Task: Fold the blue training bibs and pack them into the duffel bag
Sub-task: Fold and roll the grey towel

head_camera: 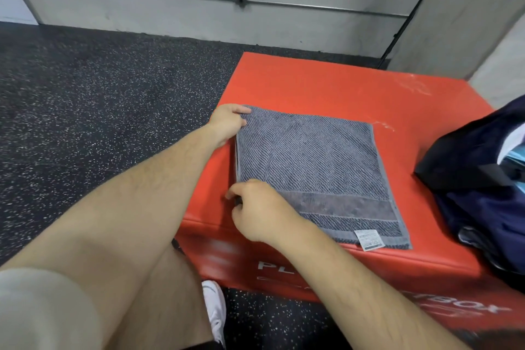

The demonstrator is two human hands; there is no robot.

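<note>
Folded grey-blue towel [315,167] lies flat on the red padded surface [326,88], roughly square, diagonal rib pattern, plain band across the near part. White care label [368,239] sits at its near right corner, close to the surface's front edge.

My left hand [227,123] pinches the towel's far left corner, thumb on top and fingers curled beside the edge. My right hand [261,210] is at the near left corner, fingers curled tight on the towel's edge; the corner itself is hidden under the hand. Both forearms are bare.

Dark navy duffel bag [477,156] sits on the right end of the surface, apart from the towel, mouth open toward me, with some light blue fabric [515,158] showing inside. It is partly cut off by the frame.

The surface's front side has white lettering, blurred. Black speckled rubber floor [99,88] is to the left, grey concrete wall [199,8] behind. My white shoe [216,307] is on the floor just in front of the surface.
</note>
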